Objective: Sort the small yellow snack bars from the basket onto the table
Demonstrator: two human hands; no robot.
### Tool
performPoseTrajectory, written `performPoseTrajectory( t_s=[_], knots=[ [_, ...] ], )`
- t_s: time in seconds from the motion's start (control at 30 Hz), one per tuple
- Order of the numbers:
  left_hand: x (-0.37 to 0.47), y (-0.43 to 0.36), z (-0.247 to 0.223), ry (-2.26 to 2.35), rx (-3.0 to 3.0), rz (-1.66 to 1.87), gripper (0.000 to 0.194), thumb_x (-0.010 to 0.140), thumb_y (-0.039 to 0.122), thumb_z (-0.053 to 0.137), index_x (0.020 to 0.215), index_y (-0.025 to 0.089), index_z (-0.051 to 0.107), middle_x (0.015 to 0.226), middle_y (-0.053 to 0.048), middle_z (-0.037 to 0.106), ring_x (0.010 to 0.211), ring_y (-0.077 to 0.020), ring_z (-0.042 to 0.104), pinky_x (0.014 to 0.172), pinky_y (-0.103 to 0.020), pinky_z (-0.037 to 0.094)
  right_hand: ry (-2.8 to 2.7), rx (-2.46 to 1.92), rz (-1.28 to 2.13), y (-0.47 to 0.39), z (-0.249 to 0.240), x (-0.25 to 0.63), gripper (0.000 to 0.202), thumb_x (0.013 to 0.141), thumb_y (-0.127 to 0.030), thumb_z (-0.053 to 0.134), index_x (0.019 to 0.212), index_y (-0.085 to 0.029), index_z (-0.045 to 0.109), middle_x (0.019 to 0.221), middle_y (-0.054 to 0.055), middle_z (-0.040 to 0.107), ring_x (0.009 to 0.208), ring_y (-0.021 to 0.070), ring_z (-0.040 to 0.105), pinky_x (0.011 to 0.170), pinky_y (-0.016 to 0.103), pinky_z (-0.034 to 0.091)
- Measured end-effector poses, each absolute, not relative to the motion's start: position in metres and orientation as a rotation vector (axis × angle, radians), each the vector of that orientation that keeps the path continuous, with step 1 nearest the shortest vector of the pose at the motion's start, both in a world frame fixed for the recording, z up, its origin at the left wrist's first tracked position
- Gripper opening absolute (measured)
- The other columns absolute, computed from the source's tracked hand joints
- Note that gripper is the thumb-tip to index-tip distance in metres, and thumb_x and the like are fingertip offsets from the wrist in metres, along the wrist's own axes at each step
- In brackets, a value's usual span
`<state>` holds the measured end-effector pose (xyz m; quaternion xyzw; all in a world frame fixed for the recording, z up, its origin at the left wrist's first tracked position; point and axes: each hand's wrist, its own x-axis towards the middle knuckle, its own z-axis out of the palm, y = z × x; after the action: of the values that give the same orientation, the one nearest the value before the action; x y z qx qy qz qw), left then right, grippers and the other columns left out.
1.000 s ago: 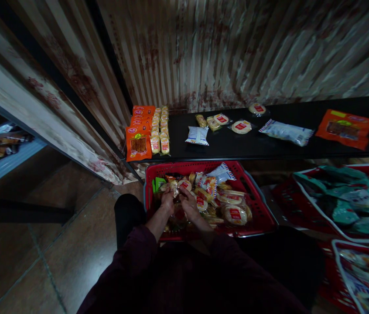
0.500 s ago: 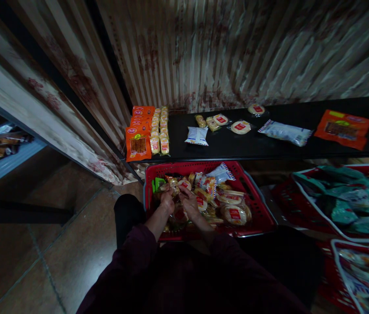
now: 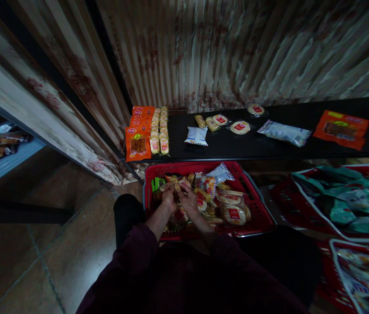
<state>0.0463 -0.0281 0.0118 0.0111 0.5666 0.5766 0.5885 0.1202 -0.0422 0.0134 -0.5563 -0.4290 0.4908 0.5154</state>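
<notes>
Over the red basket (image 3: 259, 205), both my hands are close together. My left hand (image 3: 169, 200) has its fingers closed on a small yellowish snack packet (image 3: 175, 183) in clear wrap. The fingers of my right hand (image 3: 189, 202) pinch the same packet from the other side. Beneath and around them lie several wrapped round biscuits (image 3: 234, 214), a white-and-blue snack bag (image 3: 221, 173) and a green packet (image 3: 158, 184). My hands partly hide the basket's contents.
On the black shelf (image 3: 178, 152) stand rows of orange packets (image 3: 138, 144) and yellow biscuit packets (image 3: 164, 144). Farther right are loose round biscuits (image 3: 240, 127), a long white-and-blue bag (image 3: 284, 132) and an orange packet (image 3: 341, 129). Baskets with teal bags (image 3: 351, 200) stand at right.
My fingers have shifted slightly around the small packet, which is turned a little between them. The shelf items and the basket stay as they were.
</notes>
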Motion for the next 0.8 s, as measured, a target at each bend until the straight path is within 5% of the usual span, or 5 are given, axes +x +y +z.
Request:
performPoseTrajectory(
  t_s=[0.33, 0.8],
  knots=[
    [0.043, -0.023, 0.034, 1.217, -0.079, 1.312, 0.011, 0.07, 0.007, 0.059, 0.073, 0.017, 0.056, 0.061, 0.004, 0.055, 0.055, -0.009, 0.053, 0.064, -0.023, 0.046, -1.166, -1.328, 1.044, -0.04, 0.021, 0.118, 0.035, 0.073, -0.031, 0.053, 0.104, -0.022, 0.064, 0.11, 0.006, 0.066, 0.097, 0.0213, 0.062, 0.081, 0.036, 0.052],
    [0.047, -0.023, 0.049, 1.186, -0.146, 1.3, 0.015, 0.069, 0.001, 0.055, 0.071, 0.016, 0.056, 0.062, 0.002, 0.057, 0.063, -0.0113, 0.059, 0.074, -0.027, 0.049, -1.484, -1.322, 0.639, -0.04, 0.037, 0.121, 0.031, 0.079, -0.023, 0.05, 0.103, -0.022, 0.068, 0.107, 0.008, 0.065, 0.105, 0.0226, 0.055, 0.095, 0.043, 0.044]
  ],
)
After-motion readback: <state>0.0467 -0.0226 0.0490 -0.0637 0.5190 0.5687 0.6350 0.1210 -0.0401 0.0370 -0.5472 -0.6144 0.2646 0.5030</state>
